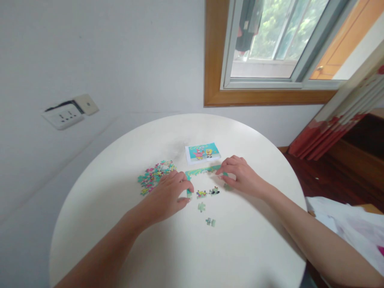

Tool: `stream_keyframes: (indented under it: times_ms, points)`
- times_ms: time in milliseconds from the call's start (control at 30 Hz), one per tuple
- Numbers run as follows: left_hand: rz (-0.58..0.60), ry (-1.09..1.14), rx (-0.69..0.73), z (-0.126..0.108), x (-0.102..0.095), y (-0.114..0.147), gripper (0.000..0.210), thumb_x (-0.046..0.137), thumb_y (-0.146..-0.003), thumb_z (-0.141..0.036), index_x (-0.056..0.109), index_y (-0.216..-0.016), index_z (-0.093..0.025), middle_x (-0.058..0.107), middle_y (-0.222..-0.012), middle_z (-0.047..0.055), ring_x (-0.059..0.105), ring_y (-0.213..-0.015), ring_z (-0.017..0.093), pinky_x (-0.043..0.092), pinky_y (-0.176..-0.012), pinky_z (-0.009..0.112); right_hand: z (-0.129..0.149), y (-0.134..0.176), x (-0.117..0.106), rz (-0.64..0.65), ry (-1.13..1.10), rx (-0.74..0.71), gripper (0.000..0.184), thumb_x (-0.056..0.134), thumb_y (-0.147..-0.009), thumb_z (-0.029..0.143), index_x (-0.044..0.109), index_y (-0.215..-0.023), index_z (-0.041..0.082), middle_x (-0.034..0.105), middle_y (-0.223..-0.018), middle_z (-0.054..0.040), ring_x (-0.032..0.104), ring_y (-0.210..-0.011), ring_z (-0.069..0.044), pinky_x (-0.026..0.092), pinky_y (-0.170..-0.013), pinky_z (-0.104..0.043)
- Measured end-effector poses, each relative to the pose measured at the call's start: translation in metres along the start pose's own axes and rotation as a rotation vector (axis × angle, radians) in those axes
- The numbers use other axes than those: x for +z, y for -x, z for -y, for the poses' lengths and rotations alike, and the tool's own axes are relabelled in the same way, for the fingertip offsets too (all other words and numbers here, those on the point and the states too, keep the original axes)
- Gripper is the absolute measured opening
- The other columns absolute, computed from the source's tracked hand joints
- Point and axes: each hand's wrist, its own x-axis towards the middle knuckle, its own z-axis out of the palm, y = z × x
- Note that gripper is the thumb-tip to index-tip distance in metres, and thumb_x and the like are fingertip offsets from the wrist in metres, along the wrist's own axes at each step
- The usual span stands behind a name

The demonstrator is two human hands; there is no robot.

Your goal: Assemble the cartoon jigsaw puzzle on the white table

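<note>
A partly joined jigsaw border (199,171) in green and teal lies on the white table. My left hand (175,193) rests at the border's left side, thumb and index finger apart, the index tip touching its edge. At the upper right corner is my right hand (238,173), its fingers curled and pinched over a jigsaw piece mostly hidden beneath them. Inside the border lie a yellow-and-pink piece (201,194) and a piece with black marks (214,191). Closer to me are a pale green piece (201,207) and a small pair of pieces (210,222).
A heap of loose jigsaw pieces (154,176) lies left of the border, partly behind my left hand. Beyond the border is a picture card (203,153) with cartoon figures. The round white table (99,200) meets a wall with a socket (67,116); white cloth (345,224) lies at right.
</note>
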Motion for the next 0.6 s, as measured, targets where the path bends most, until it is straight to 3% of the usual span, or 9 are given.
stream_keyframes:
  times_ms: [233, 467, 600]
  points:
    - [0.024, 0.006, -0.009, 0.000, -0.001, 0.000, 0.015, 0.060, -0.080, -0.018, 0.064, -0.094, -0.023, 0.054, -0.094, 0.004, 0.049, -0.097, 0.022, 0.036, -0.089, 0.035, -0.008, 0.005, -0.007, 0.102, -0.050, -0.062, 0.019, 0.065, -0.083, 0.029, 0.071, -0.101, 0.026, 0.064, -0.101, -0.0059, 0.052, -0.097, -0.022, 0.035, -0.085, -0.037]
    - [-0.101, 0.017, 0.000, -0.016, 0.003, -0.008, 0.014, 0.059, -0.085, -0.023, 0.065, -0.097, -0.023, 0.055, -0.096, 0.005, 0.048, -0.098, 0.023, 0.037, -0.089, 0.037, 0.002, 0.004, 0.005, 0.171, -0.029, -0.099, 0.024, 0.068, -0.080, 0.033, 0.071, -0.103, 0.028, 0.064, -0.102, -0.0061, 0.051, -0.095, -0.022, 0.034, -0.081, -0.036]
    - [-0.105, -0.019, 0.000, -0.020, 0.011, -0.012, 0.017, 0.063, -0.084, -0.028, 0.065, -0.100, -0.023, 0.056, -0.097, 0.005, 0.048, -0.098, 0.023, 0.037, -0.087, 0.038, 0.006, 0.004, 0.009, 0.176, -0.031, -0.124, 0.025, 0.068, -0.081, 0.037, 0.070, -0.105, 0.029, 0.063, -0.104, -0.0058, 0.051, -0.097, -0.022, 0.034, -0.082, -0.037]
